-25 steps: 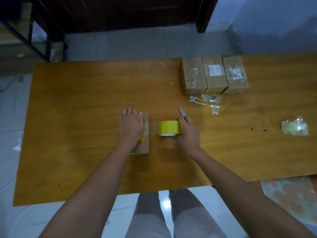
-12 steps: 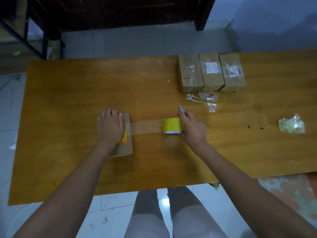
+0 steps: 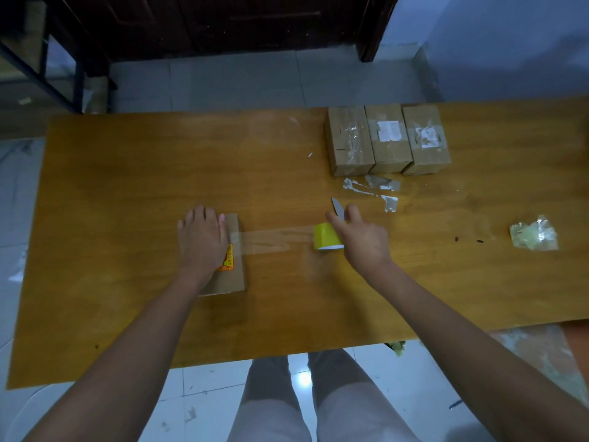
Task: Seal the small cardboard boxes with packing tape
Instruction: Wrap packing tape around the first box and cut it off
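Tape (image 3: pixel 271 240) looks thin and sticky, pulled tight from box (image 3: pixel 229 279) to roll (image 3: pixel 326 240). Left hand (image 3: pixel 202 239) presses flat; right hand (image 3: pixel 361 239) grips roll and blade (image 3: pixel 338 207).

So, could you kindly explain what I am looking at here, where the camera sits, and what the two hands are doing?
There is no machine: a person wears a camera on the head, looking down at their own arms over a wooden table. The left hand presses flat on a small cardboard box. The right hand grips a yellow tape roll along with a small blade. A clear tape strip stretches from box to roll. Three taped boxes stand at the far edge, with tape scraps before them and a crumpled plastic wad on the right.
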